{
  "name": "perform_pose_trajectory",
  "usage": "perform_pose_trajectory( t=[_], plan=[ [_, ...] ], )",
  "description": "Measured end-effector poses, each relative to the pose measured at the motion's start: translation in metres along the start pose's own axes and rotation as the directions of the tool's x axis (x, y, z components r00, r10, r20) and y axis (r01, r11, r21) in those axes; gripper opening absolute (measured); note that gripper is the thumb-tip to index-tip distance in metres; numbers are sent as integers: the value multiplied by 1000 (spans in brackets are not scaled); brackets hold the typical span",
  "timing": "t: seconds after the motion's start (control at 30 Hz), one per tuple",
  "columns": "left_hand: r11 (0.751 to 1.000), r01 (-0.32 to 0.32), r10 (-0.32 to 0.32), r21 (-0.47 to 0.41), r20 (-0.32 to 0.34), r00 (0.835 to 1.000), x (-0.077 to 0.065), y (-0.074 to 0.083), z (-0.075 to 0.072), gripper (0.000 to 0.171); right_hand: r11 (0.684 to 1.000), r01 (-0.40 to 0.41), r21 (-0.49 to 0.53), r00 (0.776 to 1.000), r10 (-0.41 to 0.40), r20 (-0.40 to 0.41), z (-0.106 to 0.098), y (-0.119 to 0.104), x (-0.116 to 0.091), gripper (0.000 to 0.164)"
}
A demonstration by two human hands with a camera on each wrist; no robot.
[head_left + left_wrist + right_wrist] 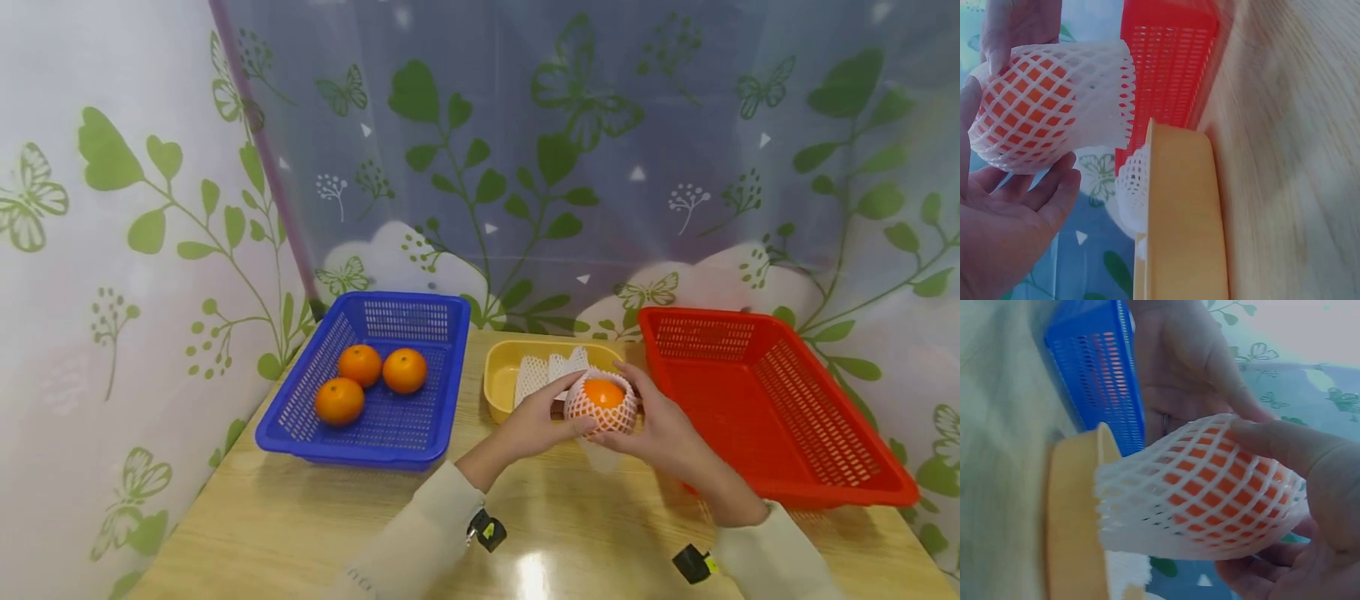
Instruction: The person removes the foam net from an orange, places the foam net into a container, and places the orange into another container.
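An orange (603, 393) sits inside a white foam net sleeve (1100, 94), its top bare at the sleeve's upper opening. My left hand (534, 425) holds one side, with the thumb on the net in front. From the other side my right hand (666, 427) grips the same wrapped orange, fingers curved round it. The wrist views show the sleeve's loose end sticking out past the fruit toward the table. Just behind the hands stands a yellow tray (501, 392) holding more white foam nets (532, 375), partly hidden by the left hand.
At the left, a blue basket (431, 454) contains three oranges (405, 371). A red basket (757, 417) stands at the right, near my right forearm. All rest on a wooden table (360, 517), with a patterned curtain (480, 208) behind.
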State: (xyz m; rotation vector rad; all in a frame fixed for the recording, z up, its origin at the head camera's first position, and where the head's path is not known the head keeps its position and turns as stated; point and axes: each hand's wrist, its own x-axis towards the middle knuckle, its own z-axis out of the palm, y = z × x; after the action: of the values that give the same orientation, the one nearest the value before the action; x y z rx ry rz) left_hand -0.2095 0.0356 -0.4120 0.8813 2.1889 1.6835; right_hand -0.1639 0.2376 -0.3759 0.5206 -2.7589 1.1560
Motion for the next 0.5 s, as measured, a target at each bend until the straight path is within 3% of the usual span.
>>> perform_pose_trajectory(
  t=[0.17,0.33,0.5],
  plan=[
    [999,12,-13,-53,-22,1000,-8,-7,-4,66,998,-31,51,1000,31,1,15,8,2,99],
    [994,39,-45,-101,-58,997,-19,-18,-6,65,990,-68,125,997,64,32,35,15,1,95],
    [994,76,-78,-81,-26,997,-32,-29,-11,69,984,-73,166,997,65,51,55,19,-3,91]
  ],
)
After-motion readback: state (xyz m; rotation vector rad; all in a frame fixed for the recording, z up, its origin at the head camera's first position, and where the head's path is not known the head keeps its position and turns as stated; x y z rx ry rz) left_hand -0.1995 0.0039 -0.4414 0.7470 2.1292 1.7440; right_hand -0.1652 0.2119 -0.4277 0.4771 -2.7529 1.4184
